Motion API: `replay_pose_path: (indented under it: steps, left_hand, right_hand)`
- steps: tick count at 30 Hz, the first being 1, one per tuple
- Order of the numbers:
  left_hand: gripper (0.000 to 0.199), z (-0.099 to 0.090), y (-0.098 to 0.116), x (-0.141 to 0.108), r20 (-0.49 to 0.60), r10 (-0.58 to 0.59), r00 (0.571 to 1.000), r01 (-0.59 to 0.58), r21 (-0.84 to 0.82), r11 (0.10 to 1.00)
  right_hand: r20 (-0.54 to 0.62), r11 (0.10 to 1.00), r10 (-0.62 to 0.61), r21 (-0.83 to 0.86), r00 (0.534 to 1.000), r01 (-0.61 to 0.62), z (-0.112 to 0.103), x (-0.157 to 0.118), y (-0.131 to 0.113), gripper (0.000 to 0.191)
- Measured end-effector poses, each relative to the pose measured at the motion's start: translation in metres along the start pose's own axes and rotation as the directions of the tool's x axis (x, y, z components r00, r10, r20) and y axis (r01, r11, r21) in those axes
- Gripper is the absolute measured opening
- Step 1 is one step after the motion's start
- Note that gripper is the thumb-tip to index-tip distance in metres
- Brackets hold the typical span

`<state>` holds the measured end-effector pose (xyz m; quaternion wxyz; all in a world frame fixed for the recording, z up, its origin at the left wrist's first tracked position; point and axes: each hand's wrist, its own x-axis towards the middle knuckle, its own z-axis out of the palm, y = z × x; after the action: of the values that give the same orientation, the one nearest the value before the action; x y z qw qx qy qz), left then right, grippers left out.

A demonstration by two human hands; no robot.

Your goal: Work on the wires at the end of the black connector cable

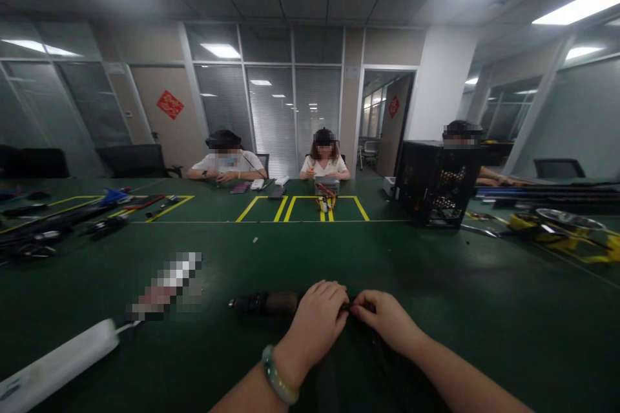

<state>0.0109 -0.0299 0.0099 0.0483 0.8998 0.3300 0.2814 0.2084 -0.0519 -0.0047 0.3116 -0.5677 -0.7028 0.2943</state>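
A dark cylindrical tool point(276, 302) with a narrow metal tip lies on the green table, its tip toward the left. My left hand point(320, 319) is wrapped over the tool's right part, with a green bangle point(278, 377) at the wrist. Close on its right, my right hand point(382, 319) is closed in a pinch near the tool's end, at something dark and too small to make out. Below the hands a dark cable or strap point(382, 361) runs toward the near edge, partly blurred.
A white power strip point(61, 364) lies at the near left of the green table point(203, 232), beside a pixelated object point(167, 287). A black computer case point(436, 184) stands right, near yellow parts point(562, 235). Dark tools point(104, 222) lie left. Three people sit across.
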Motion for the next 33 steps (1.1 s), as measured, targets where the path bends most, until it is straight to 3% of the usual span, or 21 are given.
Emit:
replay_pose_path:
  steps: [13,22,28,33]
  left_hand:
    - [0.01,0.006,0.004,-0.002,0.008,-0.056,0.998,0.056,0.038,0.998]
    - [0.014,-0.012,0.001,-0.01,0.016,0.009,1.0,-0.008,-0.036,0.999]
    - [0.022,-0.017,-0.004,-0.012,0.011,0.006,1.0,-0.005,-0.094,0.996]
    - [0.026,-0.019,-0.003,-0.01,0.03,-0.022,0.999,0.024,-0.096,0.995]
  right_hand:
    - [-0.015,0.991,0.083,-0.109,0.996,-0.084,0.005,0.0,-0.011,0.022]
    - [-0.058,0.957,0.17,-0.229,0.984,-0.179,0.0,0.002,-0.027,0.024]
    - [-0.122,0.936,0.093,-0.328,0.988,-0.129,0.004,-0.001,-0.04,0.022]
    - [-0.16,0.888,-0.102,-0.459,0.982,0.018,0.003,-0.001,-0.046,0.011]
